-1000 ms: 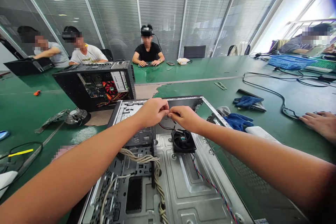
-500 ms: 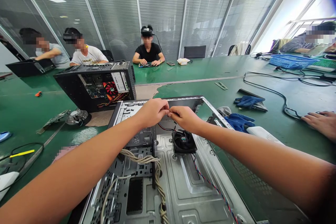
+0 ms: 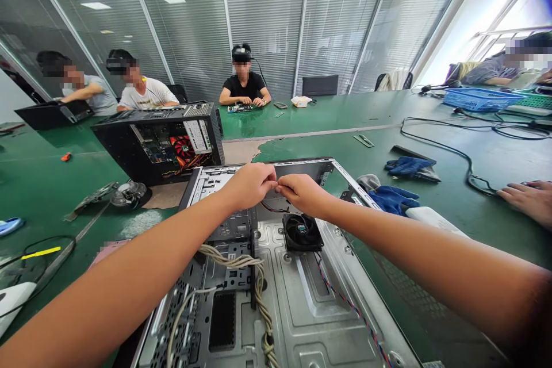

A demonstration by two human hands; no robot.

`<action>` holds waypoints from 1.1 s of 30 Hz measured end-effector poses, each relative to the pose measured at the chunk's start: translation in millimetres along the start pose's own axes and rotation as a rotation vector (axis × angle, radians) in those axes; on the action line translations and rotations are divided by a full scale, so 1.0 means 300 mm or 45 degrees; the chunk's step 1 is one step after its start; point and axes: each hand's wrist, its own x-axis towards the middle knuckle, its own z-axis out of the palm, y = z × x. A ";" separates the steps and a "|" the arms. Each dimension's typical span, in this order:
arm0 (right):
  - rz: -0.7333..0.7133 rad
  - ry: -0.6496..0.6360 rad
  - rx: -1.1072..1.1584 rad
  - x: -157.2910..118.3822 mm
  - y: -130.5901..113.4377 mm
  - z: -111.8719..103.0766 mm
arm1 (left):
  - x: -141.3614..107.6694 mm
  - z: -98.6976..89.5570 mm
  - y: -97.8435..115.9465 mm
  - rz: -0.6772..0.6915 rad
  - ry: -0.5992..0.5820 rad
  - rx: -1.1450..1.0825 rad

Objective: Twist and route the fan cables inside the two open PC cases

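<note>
An open computer case (image 3: 314, 330) lies in front of me, its bare metal floor facing up. Above its far end, my left hand (image 3: 253, 185) is closed in a pinch. My right hand (image 3: 302, 192) pinches right beside it, the fingertips of both hands almost touching. Whatever they hold is too small or too hidden to make out. A thin dark wire (image 3: 272, 209) shows just below the fingers. Beneath my right hand sits a black cooling fan (image 3: 302, 232) with a twisted red and blue cable (image 3: 345, 302). Braided beige cables (image 3: 260, 284) run along the drive bays.
Another computer tower (image 3: 125, 144) with a red fan stands beyond on the green table (image 3: 310, 132). Blue gloves (image 3: 394, 198) lie to the right, near a co-worker's hand (image 3: 528, 201). A metal heatsink part (image 3: 129, 194) is at left. Several people sit around the table.
My hands stay pinched together in almost the same place. The view has shifted very slightly, with the left side of the scene moving a little right.
</note>
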 end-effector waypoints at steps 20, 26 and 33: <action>0.332 -0.157 0.989 0.001 0.017 -0.012 | 0.006 0.004 -0.017 0.030 0.054 -0.117; 0.270 -0.168 0.893 -0.003 0.031 -0.012 | 0.007 0.001 -0.010 0.010 0.028 -0.064; 0.198 -0.104 0.645 -0.006 0.018 -0.023 | 0.008 0.002 -0.007 0.050 0.007 0.047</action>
